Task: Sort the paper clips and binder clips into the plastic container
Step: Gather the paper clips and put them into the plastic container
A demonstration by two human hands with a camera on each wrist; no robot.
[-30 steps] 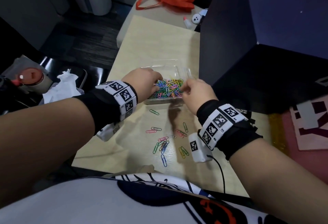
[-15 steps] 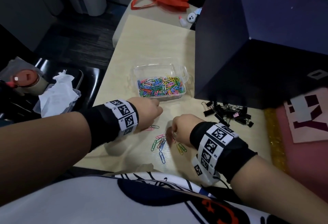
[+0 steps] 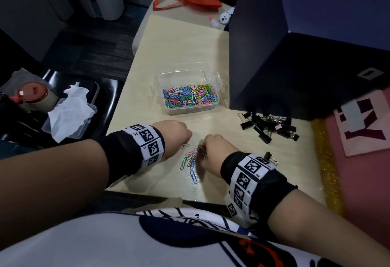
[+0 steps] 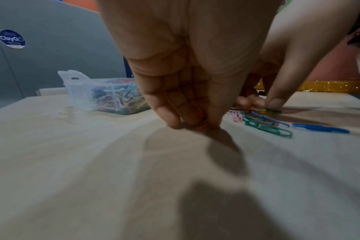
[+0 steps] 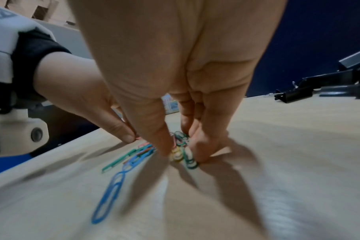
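Bare table [image 3: 179, 40] beyond the plastic container [image 3: 168, 80]; dark box [image 3: 295, 66] walling the right, binder clips [image 3: 268, 125] at its foot

Wooden table [image 3: 168, 42], container [image 3: 213, 106], loose clips [image 3: 190, 159]

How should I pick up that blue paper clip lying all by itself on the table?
The blue paper clip lies flat on the table, a little apart from the loose pile, nearest the table's front edge. Probably best to come straight down from above and pinch across its two long sides near the middle. It is thin and flat, so a fingernail under one rounded end, or sliding it to the table edge, should lift it.
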